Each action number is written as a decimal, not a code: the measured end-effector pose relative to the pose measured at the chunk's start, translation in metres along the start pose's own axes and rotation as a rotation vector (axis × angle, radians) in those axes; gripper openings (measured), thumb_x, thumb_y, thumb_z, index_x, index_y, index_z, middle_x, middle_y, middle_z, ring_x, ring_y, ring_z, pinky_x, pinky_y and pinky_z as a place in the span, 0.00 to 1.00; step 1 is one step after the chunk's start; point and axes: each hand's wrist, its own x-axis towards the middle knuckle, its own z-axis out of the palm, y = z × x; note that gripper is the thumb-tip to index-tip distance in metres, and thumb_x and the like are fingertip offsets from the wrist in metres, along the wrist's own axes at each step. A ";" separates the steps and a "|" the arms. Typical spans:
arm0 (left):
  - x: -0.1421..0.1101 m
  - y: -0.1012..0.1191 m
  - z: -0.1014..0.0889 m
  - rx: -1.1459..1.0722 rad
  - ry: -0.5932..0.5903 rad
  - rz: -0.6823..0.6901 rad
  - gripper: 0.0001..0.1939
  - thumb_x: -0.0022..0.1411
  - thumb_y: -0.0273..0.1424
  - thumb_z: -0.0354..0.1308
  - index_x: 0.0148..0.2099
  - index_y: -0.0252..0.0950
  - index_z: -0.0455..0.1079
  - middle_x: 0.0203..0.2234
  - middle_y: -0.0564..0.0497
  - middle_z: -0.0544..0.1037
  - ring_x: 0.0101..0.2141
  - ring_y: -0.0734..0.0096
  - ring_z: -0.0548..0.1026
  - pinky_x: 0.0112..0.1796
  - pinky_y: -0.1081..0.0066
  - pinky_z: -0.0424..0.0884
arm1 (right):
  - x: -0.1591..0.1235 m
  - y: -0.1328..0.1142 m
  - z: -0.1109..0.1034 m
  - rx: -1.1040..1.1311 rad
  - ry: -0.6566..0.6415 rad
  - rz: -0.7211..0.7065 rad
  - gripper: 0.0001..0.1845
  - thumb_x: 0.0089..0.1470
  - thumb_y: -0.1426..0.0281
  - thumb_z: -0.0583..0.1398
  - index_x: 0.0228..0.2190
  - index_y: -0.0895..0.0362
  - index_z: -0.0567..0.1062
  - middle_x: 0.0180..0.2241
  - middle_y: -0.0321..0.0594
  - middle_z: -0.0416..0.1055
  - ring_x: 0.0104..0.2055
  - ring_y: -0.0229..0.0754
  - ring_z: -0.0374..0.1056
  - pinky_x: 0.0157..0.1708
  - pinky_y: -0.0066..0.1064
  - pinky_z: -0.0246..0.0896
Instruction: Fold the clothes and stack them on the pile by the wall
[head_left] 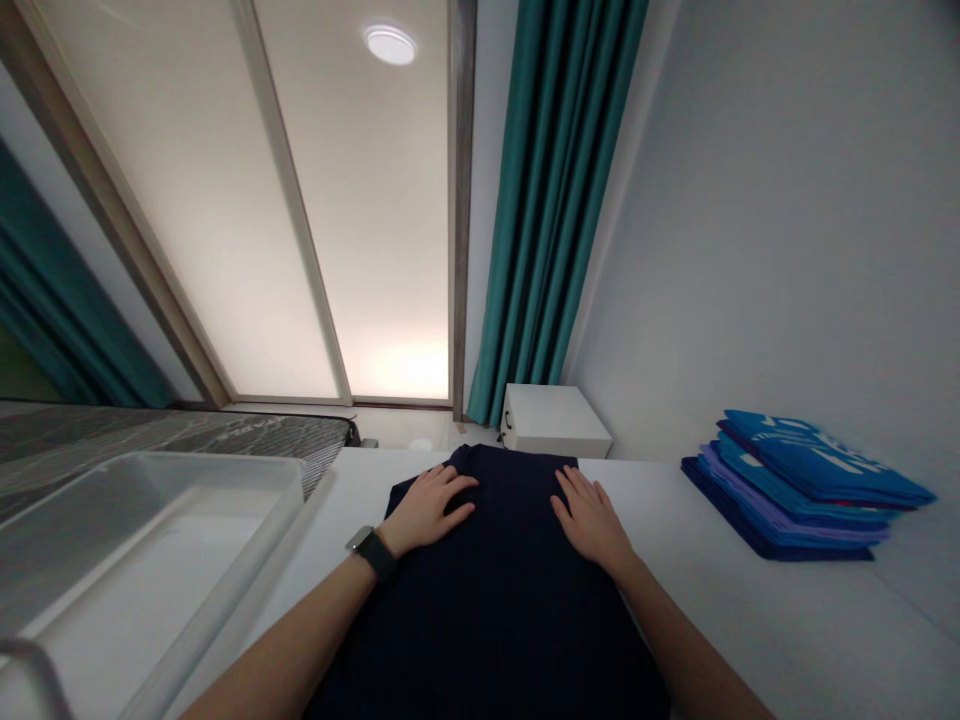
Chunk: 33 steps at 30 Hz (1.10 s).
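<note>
A dark navy garment, which looks like a shirt, lies spread on the white table in front of me. My left hand rests flat on its upper left part, fingers spread; a watch with a dark band is on that wrist. On the garment's upper right edge lies my right hand, also flat with fingers apart. Neither hand grips the cloth. The garment's near end runs out of the bottom of the view.
To the right stands a stack of folded blue and purple clothes. A translucent plastic bin is on the left. Beyond the table are a small white cabinet, a teal curtain and frosted sliding doors.
</note>
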 end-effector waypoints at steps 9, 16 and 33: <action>0.002 -0.004 0.005 -0.126 0.077 -0.094 0.08 0.66 0.31 0.46 0.39 0.38 0.66 0.34 0.49 0.73 0.37 0.64 0.71 0.41 0.65 0.67 | -0.001 0.002 0.002 -0.006 0.071 0.000 0.29 0.62 0.60 0.46 0.60 0.60 0.62 0.64 0.49 0.53 0.67 0.50 0.45 0.64 0.46 0.38; 0.004 -0.007 0.007 -0.190 0.092 -0.137 0.08 0.64 0.32 0.47 0.38 0.39 0.67 0.33 0.49 0.74 0.36 0.63 0.73 0.41 0.64 0.68 | 0.019 0.022 0.007 0.077 0.152 0.086 0.27 0.63 0.63 0.45 0.58 0.61 0.63 0.59 0.49 0.61 0.63 0.47 0.54 0.61 0.39 0.46; 0.007 -0.009 0.006 -0.088 -0.013 -0.031 0.10 0.66 0.34 0.49 0.42 0.39 0.70 0.35 0.48 0.74 0.38 0.62 0.71 0.42 0.63 0.66 | 0.063 0.033 -0.003 0.096 0.139 -0.012 0.19 0.61 0.73 0.48 0.46 0.54 0.75 0.50 0.42 0.72 0.51 0.42 0.65 0.54 0.37 0.51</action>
